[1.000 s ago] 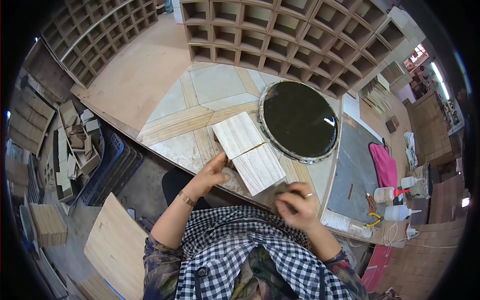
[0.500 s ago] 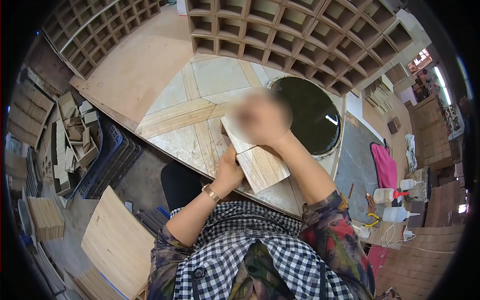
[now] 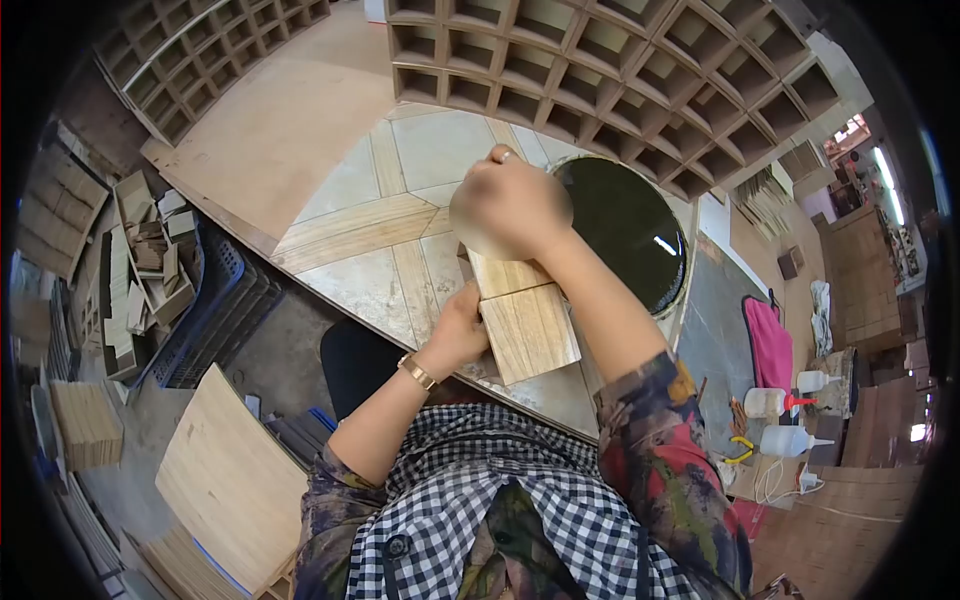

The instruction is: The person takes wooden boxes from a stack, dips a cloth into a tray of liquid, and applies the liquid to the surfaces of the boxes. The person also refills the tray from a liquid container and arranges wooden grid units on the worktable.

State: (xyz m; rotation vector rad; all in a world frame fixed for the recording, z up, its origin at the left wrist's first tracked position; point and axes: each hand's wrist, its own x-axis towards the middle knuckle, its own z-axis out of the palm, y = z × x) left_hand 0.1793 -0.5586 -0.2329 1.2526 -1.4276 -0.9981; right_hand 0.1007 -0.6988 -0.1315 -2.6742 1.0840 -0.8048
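My left hand (image 3: 458, 325) is closed on the left side of a pale, grained wooden box (image 3: 530, 330). A dark seam runs across the box's upper face. The box is tilted, its near end over the table's front part. My right hand (image 3: 512, 205), with a ring on one finger, bends over the far end of the box. Its fingers look curled, but a blur covers them, so what they hold is hidden. Just right of that hand lies a round dark, glossy disc or basin (image 3: 625, 235) with a pale rim.
A wooden rack of square compartments (image 3: 600, 90) stands at the back of the tiled tabletop (image 3: 350, 215). Squeeze bottles (image 3: 785, 440) and a pink cloth (image 3: 767, 340) lie at right. Blue crates (image 3: 215, 320) and a box of wood offcuts (image 3: 150, 260) are at left.
The right hand has shifted slightly up and left along the box, its ring now showing. The box has turned a little in the left hand. The whole view has moved slightly.
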